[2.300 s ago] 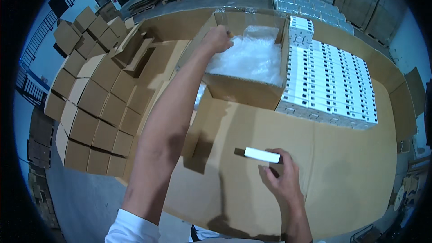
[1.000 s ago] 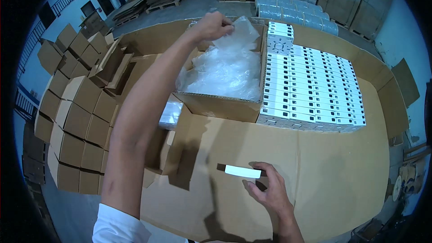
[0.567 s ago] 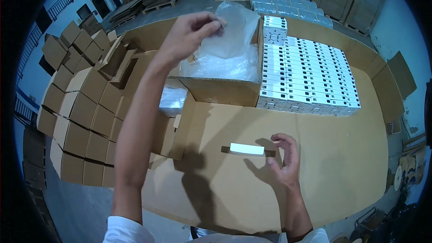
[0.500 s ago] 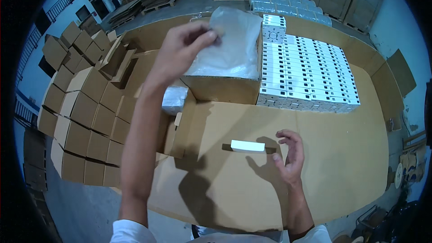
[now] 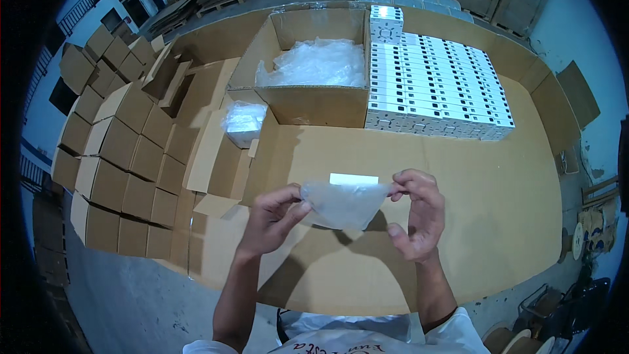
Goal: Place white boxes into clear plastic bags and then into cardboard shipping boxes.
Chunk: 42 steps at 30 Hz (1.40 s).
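Observation:
My left hand (image 5: 275, 217) pinches one upper corner of a clear plastic bag (image 5: 344, 204) between thumb and fingers. At the bag's other upper corner are the fingertips of my right hand (image 5: 420, 215), its thumb held apart below. Between both hands the bag is spread wide and tapers downward, low over the cardboard surface. Just behind it lies a small white box (image 5: 354, 179), its lower part covered by the bag. An open carton (image 5: 314, 106) farther back holds a heap of similar clear bags (image 5: 321, 62).
Stacked white boxes (image 5: 439, 88) with dark square marks stand at the back right. Left of centre, a wrapped bundle (image 5: 244, 123) sits in an open narrow carton (image 5: 216, 164). Closed brown cartons (image 5: 118, 177) line the left side. Raised cardboard walls (image 5: 553, 108) edge the work surface.
My left hand has come down from the carton to the front, bringing a plastic bag with it. My right hand has met the bag's other corner. The view has shifted slightly.

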Motion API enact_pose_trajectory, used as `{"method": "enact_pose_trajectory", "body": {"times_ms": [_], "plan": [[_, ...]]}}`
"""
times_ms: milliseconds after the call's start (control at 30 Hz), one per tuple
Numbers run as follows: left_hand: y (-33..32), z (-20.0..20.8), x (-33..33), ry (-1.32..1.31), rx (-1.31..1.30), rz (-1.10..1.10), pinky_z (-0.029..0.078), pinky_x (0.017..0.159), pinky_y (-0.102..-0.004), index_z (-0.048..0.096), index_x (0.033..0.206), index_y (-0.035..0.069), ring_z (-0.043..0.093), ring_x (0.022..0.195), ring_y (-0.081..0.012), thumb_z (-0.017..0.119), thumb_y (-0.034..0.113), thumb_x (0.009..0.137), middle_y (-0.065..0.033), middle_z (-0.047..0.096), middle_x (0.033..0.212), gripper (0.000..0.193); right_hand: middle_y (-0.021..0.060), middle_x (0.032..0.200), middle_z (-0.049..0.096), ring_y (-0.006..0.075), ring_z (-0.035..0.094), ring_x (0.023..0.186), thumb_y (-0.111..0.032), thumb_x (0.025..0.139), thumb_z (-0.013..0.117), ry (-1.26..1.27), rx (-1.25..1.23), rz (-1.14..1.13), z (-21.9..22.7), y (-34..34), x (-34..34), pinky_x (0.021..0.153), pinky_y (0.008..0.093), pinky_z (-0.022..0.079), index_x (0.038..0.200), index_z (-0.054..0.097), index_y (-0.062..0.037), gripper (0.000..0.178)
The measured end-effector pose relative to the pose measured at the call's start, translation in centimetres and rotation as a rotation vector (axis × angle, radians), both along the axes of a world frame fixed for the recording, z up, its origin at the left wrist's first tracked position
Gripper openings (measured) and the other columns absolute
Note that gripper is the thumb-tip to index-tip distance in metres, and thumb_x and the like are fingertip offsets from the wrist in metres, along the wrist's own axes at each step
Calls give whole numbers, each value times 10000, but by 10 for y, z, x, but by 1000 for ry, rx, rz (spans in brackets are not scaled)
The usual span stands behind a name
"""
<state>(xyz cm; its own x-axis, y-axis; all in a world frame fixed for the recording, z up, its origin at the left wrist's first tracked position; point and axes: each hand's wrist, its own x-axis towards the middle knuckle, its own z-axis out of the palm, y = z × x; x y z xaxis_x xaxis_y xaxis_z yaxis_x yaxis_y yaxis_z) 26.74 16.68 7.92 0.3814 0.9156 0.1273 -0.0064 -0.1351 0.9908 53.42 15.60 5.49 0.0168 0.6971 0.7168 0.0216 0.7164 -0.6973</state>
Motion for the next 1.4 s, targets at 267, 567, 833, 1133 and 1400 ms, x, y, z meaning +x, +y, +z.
{"method": "enact_pose_trajectory", "body": {"times_ms": [267, 567, 833, 1133, 1400], "plan": [[-27, -51, 16, -126, -150, 31, 474, 810, -235, 656, 1075, -43, 577, 926, -69, 589, 42, 993, -21, 644, 987, 136, 135, 1159, 608, 234, 629, 1022, -16, 695, 776, -315, -159, -63, -1, -15, 4, 735, 321, 537, 1088, 669, -56, 410], [-27, -70, 12, -90, -165, 77, 464, 778, -220, 659, 1101, -41, 564, 887, -54, 601, 69, 993, -16, 648, 981, 165, 109, 1151, 620, 233, 632, 1030, 7, 733, 767, -387, -300, -80, -6, -17, -4, 800, 355, 561, 993, 687, -25, 274], [-36, -89, -1, 3, -310, 133, 465, 710, -206, 633, 1148, -34, 586, 826, -57, 614, 115, 997, -11, 660, 975, 213, 114, 1177, 635, 270, 606, 1089, 22, 751, 758, -426, -232, -39, -20, -16, -12, 840, 363, 542, 912, 695, -27, 180], [-41, -46, 16, 384, 752, 543, 493, 881, -362, 605, 1140, 26, 622, 1029, -262, 709, -5, 765, -118, 668, 1039, 391, 121, 1178, 665, 295, 614, 1099, 45, 755, 724, -473, -315, 66, -31, -20, -18, 939, 407, 492, 919, 672, -29, 187], [-54, -47, 15, 524, 895, 264, 481, 886, -403, 637, 1063, 60, 622, 1047, -276, 668, -43, 656, -73, 648, 1072, 421, 135, 1075, 672, 217, 664, 930, 54, 814, 665, -402, -366, 140, -27, -27, -26, 710, 294, 537, 934, 655, 10, 127]]}}
